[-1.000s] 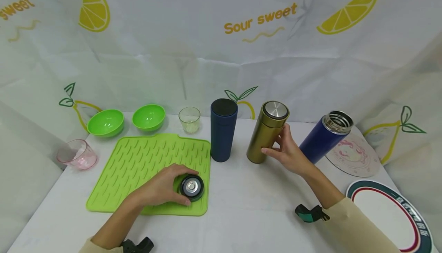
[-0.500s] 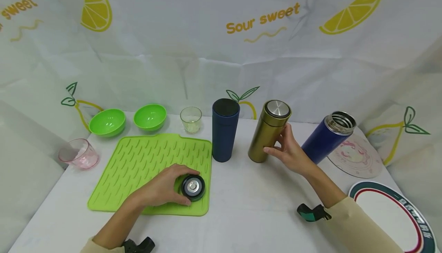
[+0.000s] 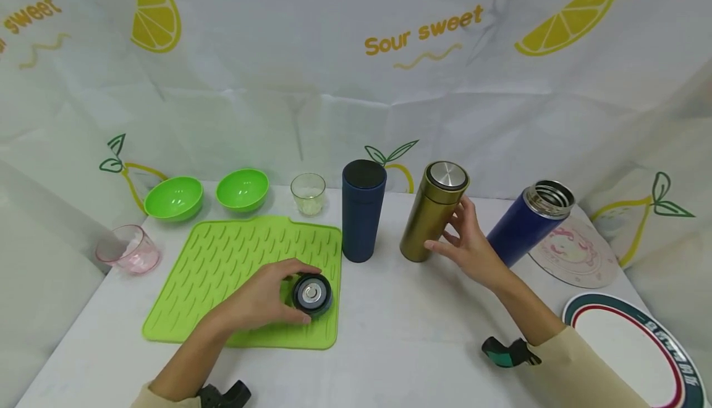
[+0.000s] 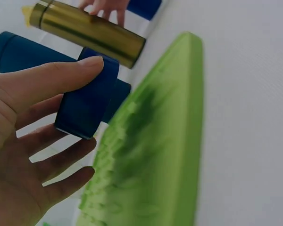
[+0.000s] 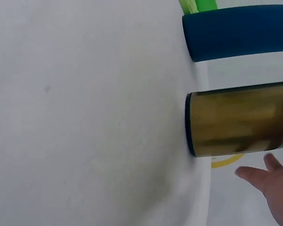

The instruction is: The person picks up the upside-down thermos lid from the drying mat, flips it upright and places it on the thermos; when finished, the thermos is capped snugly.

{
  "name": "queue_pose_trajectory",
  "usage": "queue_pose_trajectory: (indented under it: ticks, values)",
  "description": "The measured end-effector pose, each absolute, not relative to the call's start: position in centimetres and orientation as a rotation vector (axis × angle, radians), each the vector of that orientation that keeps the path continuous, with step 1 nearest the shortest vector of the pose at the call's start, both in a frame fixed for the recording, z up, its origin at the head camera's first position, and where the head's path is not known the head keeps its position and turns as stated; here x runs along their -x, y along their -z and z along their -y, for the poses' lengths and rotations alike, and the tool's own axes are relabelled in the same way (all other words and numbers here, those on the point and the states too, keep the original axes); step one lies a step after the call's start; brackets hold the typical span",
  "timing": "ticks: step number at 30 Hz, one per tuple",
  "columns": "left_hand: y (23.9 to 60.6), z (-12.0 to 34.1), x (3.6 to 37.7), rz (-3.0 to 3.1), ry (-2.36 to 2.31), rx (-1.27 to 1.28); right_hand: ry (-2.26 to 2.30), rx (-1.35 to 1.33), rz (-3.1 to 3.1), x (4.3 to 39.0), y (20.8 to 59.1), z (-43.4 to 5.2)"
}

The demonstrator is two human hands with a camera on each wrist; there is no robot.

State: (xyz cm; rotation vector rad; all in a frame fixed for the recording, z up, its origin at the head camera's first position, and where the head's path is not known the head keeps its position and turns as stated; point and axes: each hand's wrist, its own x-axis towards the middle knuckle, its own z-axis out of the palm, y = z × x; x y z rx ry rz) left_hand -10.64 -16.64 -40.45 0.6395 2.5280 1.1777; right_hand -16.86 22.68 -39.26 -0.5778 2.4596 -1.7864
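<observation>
Hands at work: left hand (image 3: 261,301) grips the round dark-blue cap with steel insert (image 3: 312,294) on the green ridged silicone mat (image 3: 222,266), right hand (image 3: 473,247) rests loose fingers beside the capped gold steel flask (image 3: 432,211); the uncapped blue flask (image 3: 525,221) looks next for closing.

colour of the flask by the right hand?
Gold flask with a silver lid top; head view shows it best.

Right hand (image 3: 473,248) fingers opened off gold flask (image 3: 432,212).
</observation>
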Motion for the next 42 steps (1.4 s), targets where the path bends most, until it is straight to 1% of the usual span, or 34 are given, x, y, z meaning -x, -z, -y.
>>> queue_pose_trajectory:
  ticks: [5,8,11,16,18,20,23,27,35,42]
  values:
    - [38.4,15.9,10.6,-2.522,-1.310,-0.677,1.791,0.507,-2.564,14.8,38.4,-22.7]
    - [37.1,15.2,10.4,-2.536,-1.365,-0.711,1.832,0.552,-2.635,13.4,38.0,-22.5]
    - [36.0,14.4,10.3,-2.562,-1.422,-0.775,1.979,0.655,-2.643,12.4,37.6,-22.0]
    - [34.7,12.7,10.2,-2.554,-1.579,-0.874,2.252,0.950,-2.596,11.3,36.6,-21.1]
    - [34.5,11.8,10.3,-2.538,-1.638,-0.913,2.312,1.061,-2.519,11.1,36.4,-20.7]
    - [34.5,10.9,10.4,-2.536,-1.667,-0.944,2.299,1.102,-2.449,11.0,36.3,-20.4]
    - [34.6,9.4,10.7,-2.557,-1.650,-0.993,2.177,1.098,-2.406,10.8,36.4,-20.0]
    - [34.7,7.7,11.2,-2.574,-1.628,-1.024,2.000,0.992,-2.432,10.4,36.6,-19.5]
    - [35.1,5.8,12.5,-2.559,-1.683,-1.072,2.050,1.025,-2.264,10.8,37.4,-18.7]
    - [35.6,5.5,12.5,-2.557,-1.686,-1.067,2.050,1.005,-2.223,11.0,37.9,-18.9]
